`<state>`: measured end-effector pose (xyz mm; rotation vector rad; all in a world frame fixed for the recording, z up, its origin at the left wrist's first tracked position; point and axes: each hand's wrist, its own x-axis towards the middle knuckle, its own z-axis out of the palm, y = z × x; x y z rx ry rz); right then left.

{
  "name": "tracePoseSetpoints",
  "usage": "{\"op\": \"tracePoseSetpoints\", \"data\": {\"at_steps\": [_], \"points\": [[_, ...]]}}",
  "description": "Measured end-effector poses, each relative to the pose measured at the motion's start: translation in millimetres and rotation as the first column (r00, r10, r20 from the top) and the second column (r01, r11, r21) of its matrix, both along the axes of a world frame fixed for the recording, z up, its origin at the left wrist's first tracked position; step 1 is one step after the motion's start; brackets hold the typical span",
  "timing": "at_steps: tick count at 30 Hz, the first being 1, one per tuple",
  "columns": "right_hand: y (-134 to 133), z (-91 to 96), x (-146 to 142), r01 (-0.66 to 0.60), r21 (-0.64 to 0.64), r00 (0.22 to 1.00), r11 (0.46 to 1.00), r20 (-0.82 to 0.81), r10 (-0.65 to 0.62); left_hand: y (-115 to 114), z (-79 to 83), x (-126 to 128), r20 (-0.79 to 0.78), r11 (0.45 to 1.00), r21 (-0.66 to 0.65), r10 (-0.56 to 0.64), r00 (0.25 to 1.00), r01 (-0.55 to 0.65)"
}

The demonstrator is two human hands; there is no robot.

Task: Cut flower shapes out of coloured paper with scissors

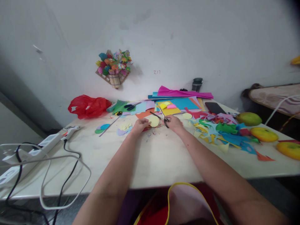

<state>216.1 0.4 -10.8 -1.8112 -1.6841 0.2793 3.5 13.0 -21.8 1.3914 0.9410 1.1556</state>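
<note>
My left hand [140, 125] pinches a pale yellow paper circle [154, 121] just above the white table [164, 159]. Closed around the handles of a pair of scissors [161, 115], my right hand [174, 122] holds the blades open at the circle's right edge. Small paper scraps [150, 133] lie on the table under both hands. Pale yellow and lilac cut shapes [125, 127] sit just left of my left hand.
Coloured paper sheets [178, 101] are stacked at the back, with a second pair of scissors [130, 106] and a red plastic bag [87, 106]. Paper offcuts [222, 131], a phone [214, 108] and mangoes [263, 134] lie right. A power strip [35, 150] with cables sits left.
</note>
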Motion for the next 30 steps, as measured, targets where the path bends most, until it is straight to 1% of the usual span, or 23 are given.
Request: {"op": "tracePoseSetpoints", "data": {"at_steps": [2, 4, 8, 10, 12, 15, 19, 20, 22, 24, 25, 26, 27, 28, 29, 30], "points": [[-6.2, 5.1, -0.5, 0.028, -0.017, 0.994, 0.999, 0.107, -0.026, 0.0, 0.0, -1.7, 0.042, 1.000, 0.009, 0.005, 0.999, -0.005], [-11.7, 9.5, -1.2, 0.009, -0.033, 0.979, 0.999, 0.205, -0.002, -0.1, 0.2, -2.9, 0.072, 1.000, 0.005, 0.010, 0.997, -0.010], [-15.8, 12.5, -2.1, -0.022, -0.084, 0.940, 0.996, 0.338, 0.050, -2.4, 3.0, -2.2, 0.083, 0.997, -0.076, -0.003, 0.997, 0.009], [-14.5, 11.2, -1.6, -0.031, -0.112, 0.924, 0.993, 0.376, 0.071, -4.4, 5.0, -0.6, 0.078, 0.995, -0.100, -0.018, 0.997, 0.026], [-12.7, 9.4, -0.7, -0.024, -0.131, 0.917, 0.991, 0.392, 0.074, -6.3, 6.5, 1.5, 0.085, 0.994, -0.092, -0.052, 0.995, 0.060], [-11.2, 7.1, 0.6, -0.023, -0.141, 0.934, 0.990, 0.350, 0.072, -8.2, 7.5, 5.2, 0.089, 0.992, -0.088, -0.086, 0.992, 0.093], [-9.6, 4.7, 1.5, -0.127, -0.144, 0.964, 0.981, 0.217, 0.157, -9.8, 8.4, 9.8, 0.056, 0.987, -0.133, -0.088, 0.995, 0.095], [-8.6, 4.0, 1.9, -0.140, -0.131, 0.969, 0.981, 0.183, 0.163, -10.3, 8.8, 10.6, 0.042, 0.986, -0.143, -0.084, 0.996, 0.090], [-5.8, 2.7, 3.0, -0.123, -0.085, 0.986, 0.989, 0.099, 0.132, -11.2, 9.3, 11.7, 0.011, 0.984, -0.156, -0.088, 0.996, 0.089], [-3.1, 1.5, 4.3, -0.104, -0.059, 0.993, 0.993, -0.065, 0.100, -12.1, 9.4, 12.3, -0.013, 0.981, -0.171, -0.094, 0.996, 0.090], [-2.2, 0.9, 4.7, -0.120, -0.060, 0.976, 0.991, -0.190, 0.107, -12.3, 9.3, 12.4, -0.018, 0.980, -0.178, -0.098, 0.995, 0.093], [-1.8, 0.4, 4.9, -0.160, -0.065, 0.934, 0.985, -0.332, 0.130, -12.4, 8.9, 12.4, -0.016, 0.978, -0.183, -0.105, 0.994, 0.100], [-1.8, -0.2, 4.7, -0.219, -0.067, 0.866, 0.974, -0.473, 0.162, -12.3, 8.5, 12.4, -0.009, 0.977, -0.185, -0.112, 0.994, 0.109], [-2.1, -0.8, 4.1, -0.286, -0.061, 0.781, 0.956, -0.593, 0.196, -12.1, 8.0, 12.4, 0.000, 0.976, -0.184, -0.122, 0.993, 0.119], [-2.7, -1.4, 3.1, -0.346, -0.048, 0.703, 0.937, -0.675, 0.225, -11.8, 7.4, 12.4, 0.006, 0.974, -0.182, -0.133, 0.991, 0.132], [-3.4, -2.1, 1.7, -0.393, -0.033, 0.646, 0.919, -0.722, 0.250, -11.3, 6.8, 12.4, 0.009, 0.973, -0.179, -0.145, 0.989, 0.144]]}}
